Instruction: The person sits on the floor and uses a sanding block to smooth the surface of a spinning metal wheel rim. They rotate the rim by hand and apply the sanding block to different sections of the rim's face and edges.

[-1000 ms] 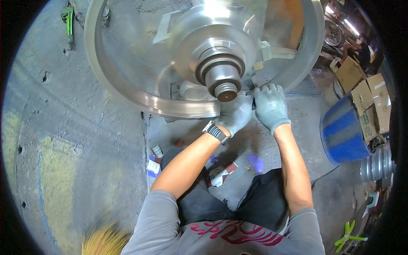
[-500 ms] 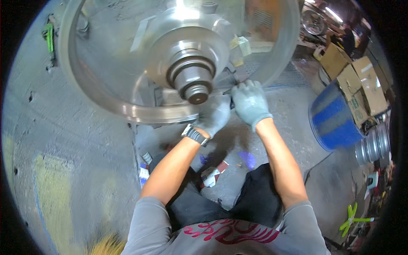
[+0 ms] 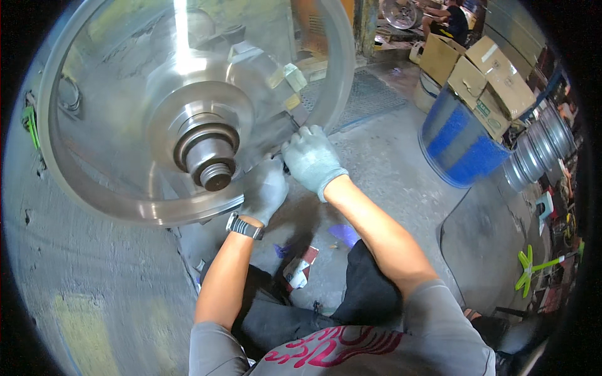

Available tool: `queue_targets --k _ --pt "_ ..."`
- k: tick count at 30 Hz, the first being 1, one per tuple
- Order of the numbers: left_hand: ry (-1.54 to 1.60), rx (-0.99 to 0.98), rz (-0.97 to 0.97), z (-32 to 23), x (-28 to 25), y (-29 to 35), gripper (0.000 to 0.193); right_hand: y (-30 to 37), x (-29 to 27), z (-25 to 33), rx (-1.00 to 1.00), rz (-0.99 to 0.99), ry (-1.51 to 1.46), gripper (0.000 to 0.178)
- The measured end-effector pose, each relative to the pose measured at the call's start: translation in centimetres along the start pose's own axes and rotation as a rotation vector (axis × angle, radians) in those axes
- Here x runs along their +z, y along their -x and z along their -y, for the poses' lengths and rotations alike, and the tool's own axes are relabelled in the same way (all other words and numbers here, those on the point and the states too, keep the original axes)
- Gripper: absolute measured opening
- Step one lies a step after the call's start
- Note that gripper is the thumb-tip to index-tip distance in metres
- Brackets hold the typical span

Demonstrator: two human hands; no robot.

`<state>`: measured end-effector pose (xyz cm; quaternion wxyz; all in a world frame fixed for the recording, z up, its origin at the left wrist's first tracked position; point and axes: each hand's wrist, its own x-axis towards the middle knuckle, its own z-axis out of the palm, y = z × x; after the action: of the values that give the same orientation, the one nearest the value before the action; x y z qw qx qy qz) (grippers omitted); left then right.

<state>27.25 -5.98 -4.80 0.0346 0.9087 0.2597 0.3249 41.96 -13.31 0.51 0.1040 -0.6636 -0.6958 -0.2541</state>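
A large metal wheel rim, blurred as if spinning, fills the upper left. At its middle is a spindle with stepped collars and a threaded end. My right hand, in a grey glove, is closed round a thin dark bar-like tool, only a little of which shows beside the wheel's right side. My left hand, gloved likewise and with a watch at the wrist, is closed just below and left of it, next to the rim's lower edge. What its fingers hold is hidden.
At the right, a blue drum bears open cardboard boxes. Stacked metal rims stand beyond it. A torn packet lies on the floor by my legs. Another person sits far back. A green star-shaped object is at lower right.
The view has turned right, so the wheel and both hands appear farther left and slightly lower. Both hands stay closed beside the spinning wheel.
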Motion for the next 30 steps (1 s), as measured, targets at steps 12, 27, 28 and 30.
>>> queue_targets --k 12,27,28,30 --pt "-0.012 0.021 -0.008 0.3 0.1 0.1 0.017 0.0 -0.1 -0.1 0.008 0.041 -0.030 0.019" --pt "-0.019 -0.062 0.081 -0.1 -0.3 -0.4 0.017 0.1 0.0 -0.4 -0.005 -0.090 -0.018 0.013" --pt "-0.012 -0.060 0.081 -0.2 -0.3 -0.4 0.016 0.0 0.0 -0.4 -0.003 -0.100 -0.017 0.013" --pt "0.003 -0.053 0.080 -0.4 -0.4 -0.5 0.014 0.0 0.0 -0.5 0.000 -0.100 -0.014 0.013"
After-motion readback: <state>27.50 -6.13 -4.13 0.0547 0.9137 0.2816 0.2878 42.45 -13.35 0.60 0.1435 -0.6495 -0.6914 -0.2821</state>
